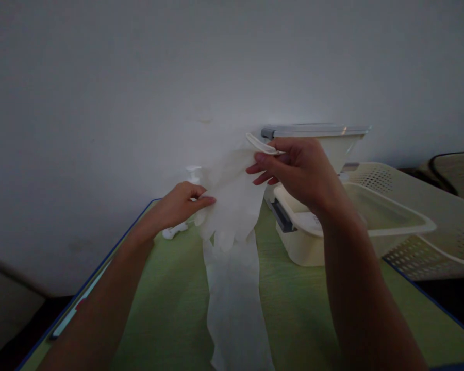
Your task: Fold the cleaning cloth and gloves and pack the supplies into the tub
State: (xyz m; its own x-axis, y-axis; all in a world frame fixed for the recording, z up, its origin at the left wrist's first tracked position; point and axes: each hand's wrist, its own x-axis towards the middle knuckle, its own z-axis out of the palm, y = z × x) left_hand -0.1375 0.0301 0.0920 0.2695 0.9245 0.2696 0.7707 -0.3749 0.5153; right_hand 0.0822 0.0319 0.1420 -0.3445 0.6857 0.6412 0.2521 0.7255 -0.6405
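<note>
A thin white disposable glove (235,193) hangs in the air at the centre, its fingers pointing down and its rolled cuff (261,144) at the upper right. My right hand (296,167) pinches the glove by the cuff. Lower and to the left, my left hand (185,203) grips its side between thumb and fingers. Below the glove, a long white piece of thin, wavy-edged material (235,309) runs down the green table (166,299) toward me; whether it is another glove I cannot tell.
A cream tub (301,252) with a grey clip stands open on the right. Behind it is a lidded container (332,147), and a perforated basket (421,201) lies further right. A white pump bottle (194,174) and a small white item (174,230) sit behind my left hand.
</note>
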